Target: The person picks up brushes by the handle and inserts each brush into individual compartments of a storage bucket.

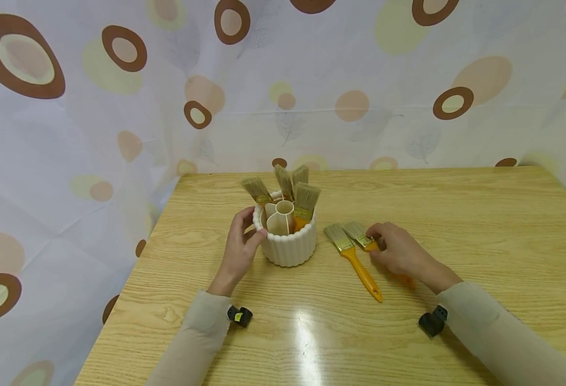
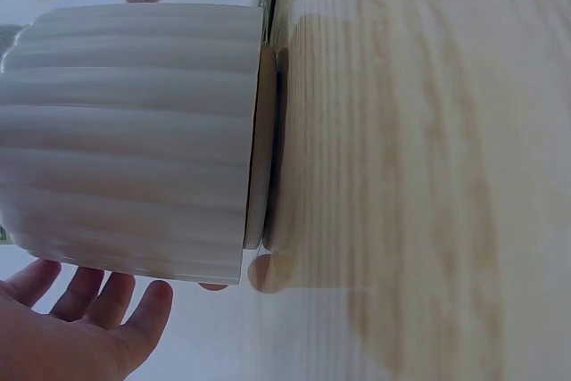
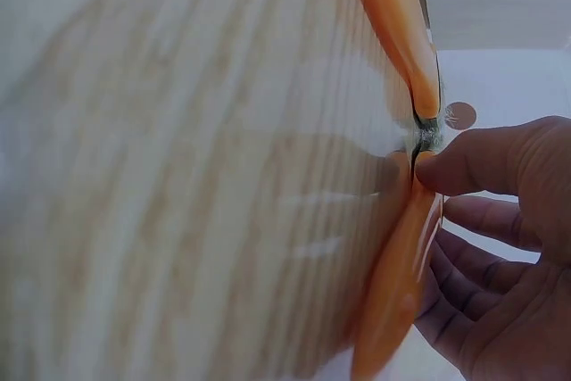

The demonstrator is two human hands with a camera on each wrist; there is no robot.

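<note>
A white ribbed round holder [image 1: 290,249] with inner compartments stands upright on the table, several paintbrushes [image 1: 306,199] in it, bristles up. My left hand [image 1: 240,242] grips its left side, thumb at the front of the rim; in the left wrist view the fingers [image 2: 111,301] touch the ribbed wall [image 2: 134,140]. To the right of the holder, my right hand [image 1: 397,251] pinches a paintbrush [image 1: 358,232] with an orange handle, near the metal band. That brush lies on or just above the table; I cannot tell which. A second orange-handled paintbrush [image 1: 362,273] lies beside it.
The wooden table [image 1: 495,225] runs back to a patterned cloth [image 1: 321,64], which also hangs at the left. Small black devices sit on the left cuff [image 1: 240,316] and the right cuff [image 1: 432,321].
</note>
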